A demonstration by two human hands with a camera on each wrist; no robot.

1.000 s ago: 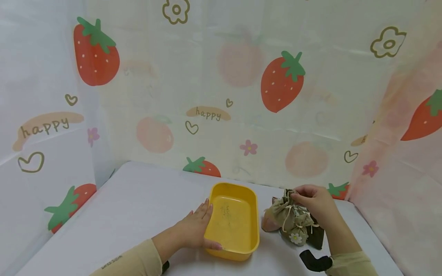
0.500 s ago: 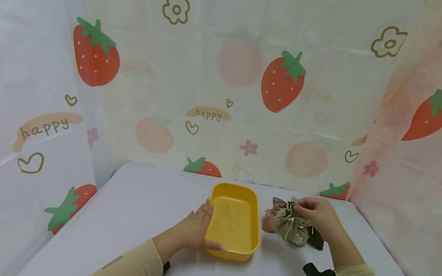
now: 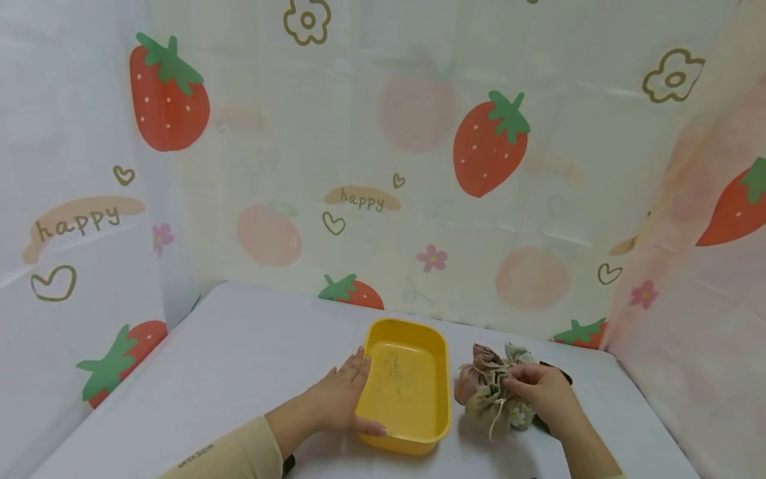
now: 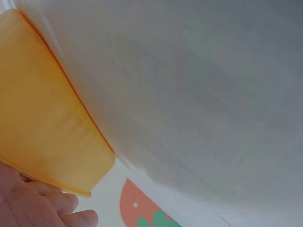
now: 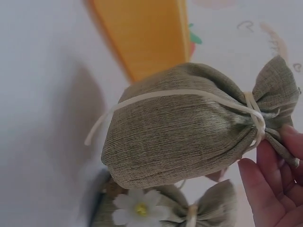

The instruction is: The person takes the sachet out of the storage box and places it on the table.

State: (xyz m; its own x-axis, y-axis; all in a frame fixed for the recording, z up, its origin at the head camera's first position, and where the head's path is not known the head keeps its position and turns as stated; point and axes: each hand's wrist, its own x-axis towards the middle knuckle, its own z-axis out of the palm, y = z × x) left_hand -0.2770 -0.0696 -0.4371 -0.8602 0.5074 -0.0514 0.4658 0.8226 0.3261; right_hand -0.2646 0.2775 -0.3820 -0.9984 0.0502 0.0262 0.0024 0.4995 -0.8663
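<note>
My right hand point(image 3: 546, 394) pinches the gathered neck of an olive-beige drawstring pouch point(image 3: 482, 403). In the right wrist view that pouch point(image 5: 175, 132) lies sideways, its pale cord trailing across the cloth. Below it shows another pouch point(image 5: 106, 213) with a white flower point(image 5: 139, 209) on it. A pinkish-brown pouch point(image 3: 468, 384) stands just left of the cluster, and a pale grey-green pouch top point(image 3: 518, 352) pokes up behind. My left hand point(image 3: 340, 399) rests along the left side of a yellow plastic bin point(image 3: 445, 372), fingers straight, thumb near its front corner.
The bin's inside point(image 3: 403, 386) shows a bare floor with faint dark marks. A dark item point(image 3: 561, 374) sits partly hidden behind my right hand. The white tabletop point(image 3: 251, 352) is enclosed by sheets point(image 3: 383, 246) printed with strawberries.
My right hand has come down and nearer, bringing the olive-beige pouch a little to the left. The pale pouch top behind shows more. My left hand and the bin stay put.
</note>
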